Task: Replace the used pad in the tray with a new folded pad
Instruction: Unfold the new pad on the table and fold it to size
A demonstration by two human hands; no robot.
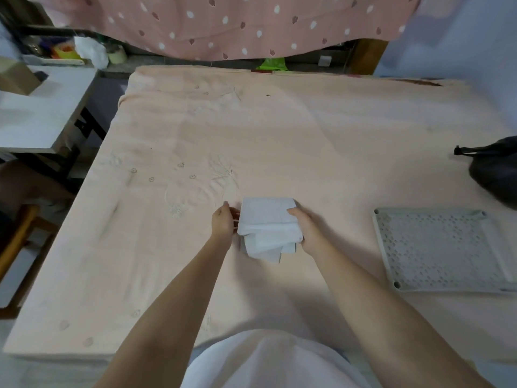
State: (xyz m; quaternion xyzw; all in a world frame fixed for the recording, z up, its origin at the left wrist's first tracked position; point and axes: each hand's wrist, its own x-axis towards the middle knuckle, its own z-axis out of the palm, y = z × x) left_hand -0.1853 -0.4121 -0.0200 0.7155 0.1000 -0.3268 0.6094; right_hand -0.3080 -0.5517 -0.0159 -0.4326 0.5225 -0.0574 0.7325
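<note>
While your left hand [223, 223] and right hand [305, 229] both curl their fingers round the sides of the folded pad [269, 226], it sits on the pink cloth [279, 130], well left of the tray [444, 253]. You should find it light, soft and floppy; loose layers sag at its near edge, so hold both sides. Its long axis runs away from you, folded edge farthest.

The folded pad [268, 225] sits near the front middle of the surface [307, 130], between the left hand [223, 224] and right hand [309, 229]. The tray [444, 250] lies to its right, a bag [495, 170] behind the tray.
</note>
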